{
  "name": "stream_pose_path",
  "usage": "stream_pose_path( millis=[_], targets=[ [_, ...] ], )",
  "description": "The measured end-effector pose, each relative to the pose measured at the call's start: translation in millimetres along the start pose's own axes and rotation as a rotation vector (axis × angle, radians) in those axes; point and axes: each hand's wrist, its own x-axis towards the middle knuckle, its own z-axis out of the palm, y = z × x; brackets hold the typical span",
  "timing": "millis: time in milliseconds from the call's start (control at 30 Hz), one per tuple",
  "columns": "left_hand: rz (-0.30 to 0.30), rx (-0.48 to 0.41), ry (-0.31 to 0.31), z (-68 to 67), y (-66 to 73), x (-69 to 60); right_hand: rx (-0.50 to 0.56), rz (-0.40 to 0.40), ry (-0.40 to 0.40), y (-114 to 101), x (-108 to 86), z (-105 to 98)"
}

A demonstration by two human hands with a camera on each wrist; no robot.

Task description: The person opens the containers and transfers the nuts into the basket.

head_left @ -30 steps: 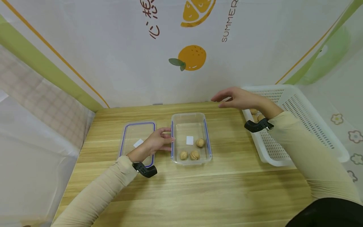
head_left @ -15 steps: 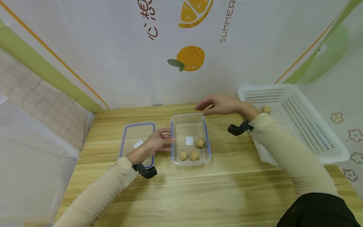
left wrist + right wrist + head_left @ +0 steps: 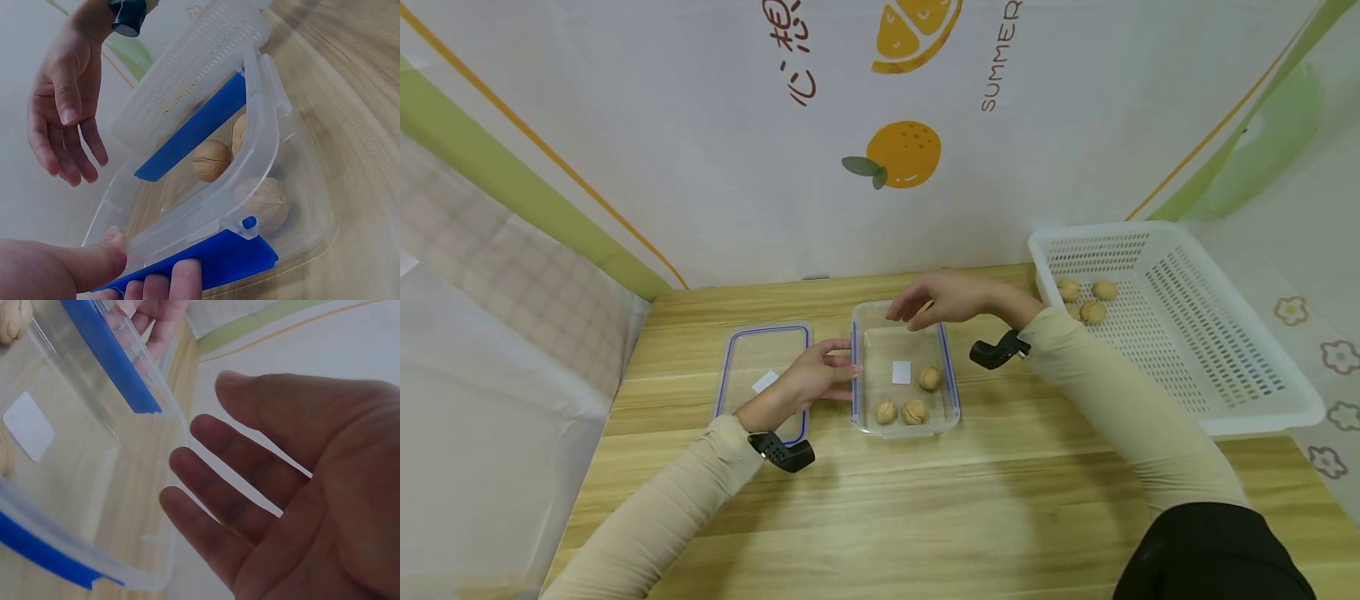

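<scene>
A clear plastic food container (image 3: 880, 333) with blue side clips stands on the table, three walnuts (image 3: 914, 411) and a white square inside. My left hand (image 3: 811, 372) grips its left wall; in the left wrist view the thumb (image 3: 103, 262) lies at the rim and the fingers (image 3: 186, 278) against the blue clip (image 3: 231, 259). Over the container's far end hovers my right hand (image 3: 946, 298). The right wrist view shows its fingers (image 3: 209, 528) loosely extended and apart, holding nothing.
Left of the container lies its clear lid (image 3: 760, 350) with a blue seal, partly under the left forearm. A white perforated basket (image 3: 1225, 333) stands at the right, several walnuts (image 3: 1093, 312) at its left side. A printed curtain (image 3: 737, 192) hangs behind the table.
My right hand has moved left and nearer from beside the basket to above the container, uncovering the basket's walnuts. The left hand and the container have stayed in place.
</scene>
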Motion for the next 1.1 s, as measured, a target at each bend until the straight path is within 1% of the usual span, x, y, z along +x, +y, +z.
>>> stream_pose_path(
  millis=[233, 400, 600, 700, 833, 1100],
  targets=[
    [0.001, -0.004, -0.002, -0.1, -0.3, -1.1, 0.051, -0.009, -0.101, 0, 18.3, 12],
    [0.001, -0.002, -0.001, 0.0, -0.3, -1.5, 0.089, -0.006, -0.2, 0, 30.2, 21],
    [0.007, -0.002, -0.004, -0.3, 0.2, -2.6, 0.067, 0.038, -0.322, 1, 40.6, 34],
    [0.013, -0.005, -0.003, -0.1, 0.2, -2.8, 0.028, 0.041, -0.355, 1, 45.2, 40],
    [0.018, -0.005, -0.001, 0.0, -0.5, -2.1, 0.004, 0.044, -0.389, 3, 50.1, 46],
    [0.016, -0.003, 0.001, -0.5, -0.8, -2.7, 0.081, 0.058, -0.478, 8, 59.6, 61]
  ],
)
